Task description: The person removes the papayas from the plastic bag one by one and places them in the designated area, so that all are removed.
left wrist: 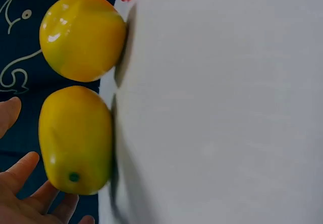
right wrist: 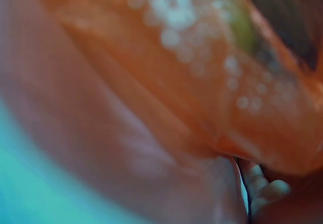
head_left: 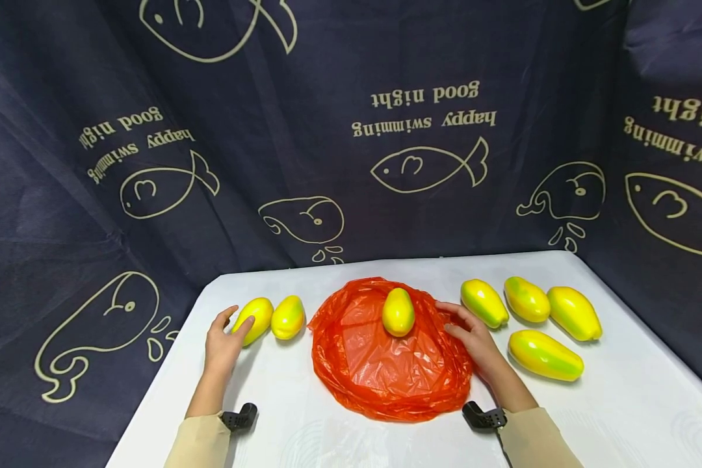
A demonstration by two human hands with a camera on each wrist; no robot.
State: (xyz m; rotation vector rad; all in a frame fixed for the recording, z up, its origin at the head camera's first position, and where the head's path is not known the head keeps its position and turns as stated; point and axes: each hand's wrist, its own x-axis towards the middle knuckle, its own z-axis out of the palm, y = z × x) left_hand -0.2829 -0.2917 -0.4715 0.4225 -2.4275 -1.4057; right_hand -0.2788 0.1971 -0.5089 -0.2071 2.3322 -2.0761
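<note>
My left hand (head_left: 225, 341) reaches round a yellow papaya (head_left: 257, 317) at the table's left side, thumb and fingers spread. In the left wrist view, fingertips meet its lower end, near the green stem spot, while another finger stands apart from it. A second papaya (head_left: 288, 318) lies just right of it. In the middle, a red plastic bag (head_left: 380, 406) is spread with its mouth facing up, and one papaya (head_left: 398, 312) lies in it. My right hand (head_left: 470, 335) rests at the bag's right rim, fingers extended over the edge. Blurred red film mostly fills the right wrist view.
Several papayas lie right of the bag, among them a long one (head_left: 546, 355) nearest my right forearm. The white table (head_left: 286, 403) ends at a dark curtain (head_left: 327, 130) printed with fish and whales. Each wrist wears a black strap-on camera (head_left: 240, 418).
</note>
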